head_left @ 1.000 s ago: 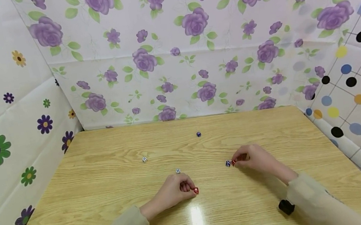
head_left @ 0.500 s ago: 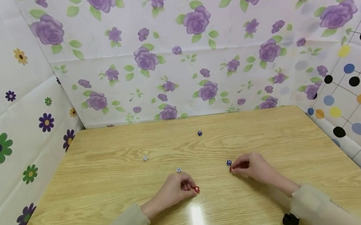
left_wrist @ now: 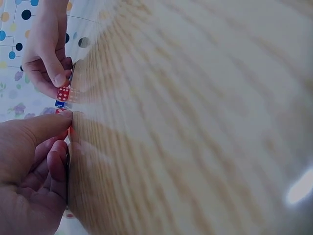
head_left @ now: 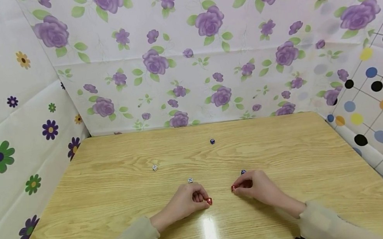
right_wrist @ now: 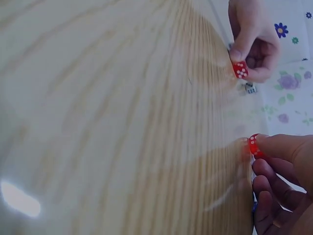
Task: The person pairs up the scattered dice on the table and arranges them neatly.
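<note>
Presumably because of its small size, one red die [head_left: 209,201] is pinched rather than palmed by the left hand [head_left: 186,199], and a second red die [head_left: 233,188] likewise by the right hand [head_left: 260,188], both held low at the table [head_left: 115,193], near each other but apart.

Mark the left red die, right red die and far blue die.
Left red die [right_wrist: 240,70], right wrist view: pipped face.
Right red die [left_wrist: 63,94], left wrist view: pipped face.
Far blue die [head_left: 212,141], head view: visible middle.
</note>
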The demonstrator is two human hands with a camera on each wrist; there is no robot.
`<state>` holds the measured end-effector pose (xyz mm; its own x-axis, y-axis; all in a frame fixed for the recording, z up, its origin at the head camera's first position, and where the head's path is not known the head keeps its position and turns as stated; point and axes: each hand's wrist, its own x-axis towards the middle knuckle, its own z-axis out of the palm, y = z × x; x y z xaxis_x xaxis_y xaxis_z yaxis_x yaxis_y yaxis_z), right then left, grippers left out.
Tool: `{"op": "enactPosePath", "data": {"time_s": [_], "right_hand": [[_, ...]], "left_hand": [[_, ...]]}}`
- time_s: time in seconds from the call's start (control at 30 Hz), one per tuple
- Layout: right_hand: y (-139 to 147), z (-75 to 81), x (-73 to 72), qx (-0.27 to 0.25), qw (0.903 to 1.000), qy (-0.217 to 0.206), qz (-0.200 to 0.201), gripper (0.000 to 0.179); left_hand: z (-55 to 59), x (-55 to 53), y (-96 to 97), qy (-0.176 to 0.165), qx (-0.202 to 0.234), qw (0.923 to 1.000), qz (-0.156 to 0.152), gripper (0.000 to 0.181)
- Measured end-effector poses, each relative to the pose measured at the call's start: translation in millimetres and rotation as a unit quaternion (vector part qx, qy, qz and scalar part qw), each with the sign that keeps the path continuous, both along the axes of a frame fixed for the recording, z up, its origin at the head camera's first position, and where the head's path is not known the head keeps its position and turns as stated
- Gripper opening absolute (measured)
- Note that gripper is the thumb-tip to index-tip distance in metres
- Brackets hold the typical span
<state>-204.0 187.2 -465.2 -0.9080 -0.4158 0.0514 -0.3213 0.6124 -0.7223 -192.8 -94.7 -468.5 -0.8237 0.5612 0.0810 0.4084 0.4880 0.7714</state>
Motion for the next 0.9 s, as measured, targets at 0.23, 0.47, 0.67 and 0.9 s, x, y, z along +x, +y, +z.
{"op": "enactPosePath", "data": {"time_s": [0.23,0.47,0.67,0.9], "right_hand": [[-15.1,1.1,2.7,-0.003,1.0,-0.001,0.001,0.007],[-26.5,0.1,5.4,-0.025,0.9995,-0.007,0.019,0.006],[-35.5,-1.3,8.8,-0.028,0.9991,-0.018,0.025,0.007],[-44.5,-0.9,13.3,-0.029,0.9989,-0.013,0.034,0.008]], "left_hand": [[-0.2,-1.6,0.4,0.001,-0.003,1.0,0.001,0.011],[0.0,-1.6,0.2,0.0,-0.003,1.0,0.0,0.012],[-0.4,-1.1,0.5,0.002,-0.002,1.0,0.001,0.011],[-1.3,-0.2,-0.2,0.013,0.004,0.9999,-0.001,0.01]]}}
